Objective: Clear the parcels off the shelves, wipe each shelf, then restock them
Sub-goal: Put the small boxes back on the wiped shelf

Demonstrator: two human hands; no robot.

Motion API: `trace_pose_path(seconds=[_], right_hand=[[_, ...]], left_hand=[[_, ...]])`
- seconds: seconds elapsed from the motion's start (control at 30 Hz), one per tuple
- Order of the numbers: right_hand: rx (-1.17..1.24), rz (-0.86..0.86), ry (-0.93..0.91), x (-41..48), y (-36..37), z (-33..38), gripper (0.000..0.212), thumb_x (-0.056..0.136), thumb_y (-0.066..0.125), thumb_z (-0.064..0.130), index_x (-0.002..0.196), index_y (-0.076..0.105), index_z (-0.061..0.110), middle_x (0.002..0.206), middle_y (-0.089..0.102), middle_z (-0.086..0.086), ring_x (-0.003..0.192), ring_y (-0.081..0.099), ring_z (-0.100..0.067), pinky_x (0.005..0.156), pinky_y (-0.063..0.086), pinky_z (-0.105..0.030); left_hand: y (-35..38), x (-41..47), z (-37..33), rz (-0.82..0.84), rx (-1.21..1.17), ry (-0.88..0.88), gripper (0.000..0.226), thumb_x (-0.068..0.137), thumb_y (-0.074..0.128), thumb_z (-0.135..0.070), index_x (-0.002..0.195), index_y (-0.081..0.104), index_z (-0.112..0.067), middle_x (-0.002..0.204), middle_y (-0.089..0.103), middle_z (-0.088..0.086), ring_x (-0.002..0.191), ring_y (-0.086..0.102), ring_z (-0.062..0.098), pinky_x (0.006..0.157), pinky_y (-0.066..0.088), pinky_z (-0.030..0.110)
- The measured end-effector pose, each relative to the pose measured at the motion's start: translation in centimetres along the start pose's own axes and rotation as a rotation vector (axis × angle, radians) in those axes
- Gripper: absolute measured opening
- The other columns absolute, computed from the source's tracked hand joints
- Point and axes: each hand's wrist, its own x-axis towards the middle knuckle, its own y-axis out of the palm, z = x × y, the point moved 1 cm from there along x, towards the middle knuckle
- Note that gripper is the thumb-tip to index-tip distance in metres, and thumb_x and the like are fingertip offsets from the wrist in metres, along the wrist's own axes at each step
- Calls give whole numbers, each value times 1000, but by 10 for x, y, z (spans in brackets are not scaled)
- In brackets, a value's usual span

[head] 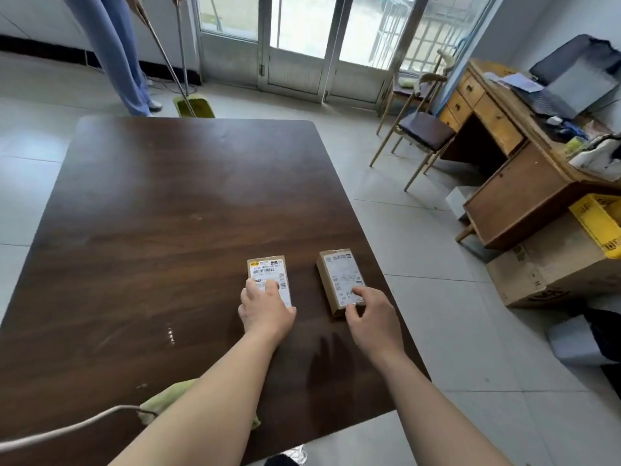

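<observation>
Two small cardboard parcels with white labels lie side by side on the dark wooden table (151,203), towards its right front. My left hand (265,307) holds the near end of the left parcel (267,269), fingers curled over its label. My right hand (369,314) grips the near end of the right parcel (339,274), thumb on top and fingers at its edge. A green cloth (161,401) lies at the table's near edge, partly hidden under my left forearm. No shelves are in view.
A person (121,55) sweeps with a broom and green dustpan (195,107) beyond the table's far edge. To the right stand wooden chairs (420,129), a cluttered desk (504,156), a big cardboard box (551,274) and a yellow crate (598,223). A cord (67,428) crosses the near left.
</observation>
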Motion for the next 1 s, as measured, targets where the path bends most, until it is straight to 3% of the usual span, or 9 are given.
trace_pose_path(seconds=[0.17,0.3,0.47,0.63,0.73,0.83,1.0], right_hand=[[-7,77,-27,44,6,-22,40,94,58,24,133,53,19,140,48,2,124,50,-14,93,47,-23],[-19,125,-54,70,16,-39,40,94,57,24,134,52,18,141,45,3,125,47,-13,93,44,-21],[-69,196,-65,91,35,-48,52,93,59,29,142,44,21,151,30,0,138,32,-17,111,37,-34],[-241,283,-30,106,57,-49,82,88,59,52,152,10,36,159,-7,-10,148,-3,-31,119,9,-42],[-358,355,-6,115,68,-51,94,83,55,66,151,-5,41,157,-18,-15,147,-14,-37,119,0,-47],[-392,409,13,120,78,-53,99,81,56,68,149,-11,43,156,-21,-17,146,-13,-39,118,2,-50],[-367,406,15,121,84,-54,97,85,59,58,149,-12,43,154,-10,-17,145,7,-37,117,16,-48]], left_hand=[[33,21,-18,29,29,-129,74,83,64,-50,138,24,-21,153,-10,20,143,2,37,113,22,49],[50,31,-20,16,80,-201,69,83,65,-48,131,20,-26,151,-17,24,143,-6,39,106,27,51],[53,40,-13,-30,24,-273,59,78,70,-41,111,22,-32,146,-4,19,133,17,35,102,31,47],[50,42,-6,-134,-17,-263,60,70,72,-43,108,27,-32,142,11,11,128,25,32,102,31,45],[44,42,-5,-198,-58,-267,62,68,73,-42,109,28,-32,141,15,10,128,26,31,103,31,45],[39,43,-6,-237,-92,-268,61,68,73,-41,106,27,-32,140,16,9,127,27,31,103,30,45],[31,41,0,-287,-128,-274,60,67,74,-38,102,25,-33,141,17,9,127,27,31,103,29,45]])
